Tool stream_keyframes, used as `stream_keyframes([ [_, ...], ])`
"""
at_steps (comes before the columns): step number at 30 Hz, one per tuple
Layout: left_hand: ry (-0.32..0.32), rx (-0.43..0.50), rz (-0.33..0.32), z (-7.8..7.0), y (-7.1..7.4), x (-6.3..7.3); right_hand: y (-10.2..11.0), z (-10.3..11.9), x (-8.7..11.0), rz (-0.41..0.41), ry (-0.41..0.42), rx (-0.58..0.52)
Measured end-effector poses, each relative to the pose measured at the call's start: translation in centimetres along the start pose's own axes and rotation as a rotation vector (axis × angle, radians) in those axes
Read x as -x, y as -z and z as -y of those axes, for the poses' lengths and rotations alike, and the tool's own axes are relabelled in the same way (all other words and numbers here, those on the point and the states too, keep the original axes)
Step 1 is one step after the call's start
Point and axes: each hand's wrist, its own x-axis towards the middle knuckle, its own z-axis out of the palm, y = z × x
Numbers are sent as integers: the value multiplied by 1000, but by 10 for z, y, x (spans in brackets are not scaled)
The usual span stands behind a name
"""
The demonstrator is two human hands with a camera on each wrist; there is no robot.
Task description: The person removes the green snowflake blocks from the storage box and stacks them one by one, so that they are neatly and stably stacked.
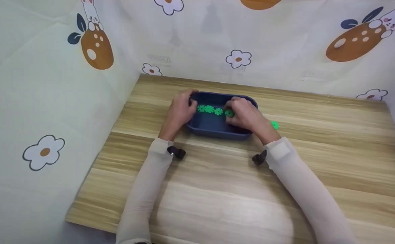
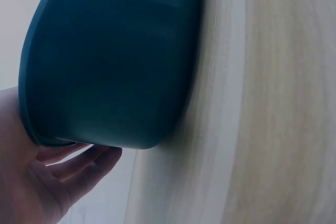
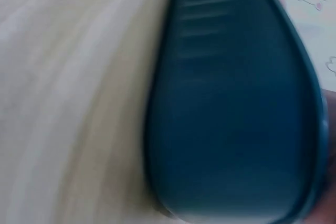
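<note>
A dark blue plastic tub [image 1: 214, 126] with rounded corners stands on the table. My left hand [image 1: 181, 107] grips its left end, thumb at the rim; in the left wrist view, the fingers [image 2: 86, 174] lie against the outer wall below the lip. Over the tub's right side, my right hand [image 1: 246, 114] has curled fingers around a green notched disc [image 1: 229, 113], partly hidden by them. Several similar green discs [image 1: 209, 109] form a row inside the tub, left of that hand. The right wrist view is blurred and shows mostly the tub's side [image 3: 236, 108].
Another green disc [image 1: 275, 125] lies on the wooden table [image 1: 217, 189] right of the tub, beside the right wrist. Behind the table hangs a pale patterned cloth [image 1: 197, 40], and another stretch of it [image 1: 24, 101] runs along the left. Both forearms wear light sleeves.
</note>
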Motion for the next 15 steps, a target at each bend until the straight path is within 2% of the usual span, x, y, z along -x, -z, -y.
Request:
stream_keyframes([
  [15,-9,-19,-13,0,-1,0,9,-10,25,-193,84,-161],
])
